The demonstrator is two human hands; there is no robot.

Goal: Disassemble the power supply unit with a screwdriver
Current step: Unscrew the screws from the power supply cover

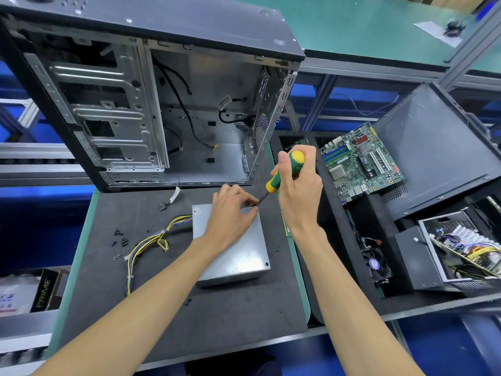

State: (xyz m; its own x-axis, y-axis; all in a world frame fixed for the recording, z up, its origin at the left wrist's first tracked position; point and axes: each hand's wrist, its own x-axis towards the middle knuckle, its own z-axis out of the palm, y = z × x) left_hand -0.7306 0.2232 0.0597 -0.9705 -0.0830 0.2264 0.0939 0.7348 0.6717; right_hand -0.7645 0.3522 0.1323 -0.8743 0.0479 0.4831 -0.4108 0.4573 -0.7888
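In the head view, the power supply unit point(233, 245), a smooth grey sheet-metal box with a screw visible at its 4 o'clock corner, is laid flat at the centre of the dark, matte work mat point(113, 316), presumably so that its lid screws face upward. The screwdriver point(284, 172), with its glossy green-and-yellow handle, is gripped by the curled fingers of the right hand point(298, 191) and slanted down toward the box's 1 o'clock corner, where the thin dark shaft is pinched and apparently steadied by the fingertips of the left hand point(230, 213). A bundle of yellow, black and purple wires point(151, 240) is seen trailing from the box toward 9 o'clock, small black screws point(120, 238) are scattered beyond it, and the open steel computer case point(151, 104) is stood at 12 o'clock.
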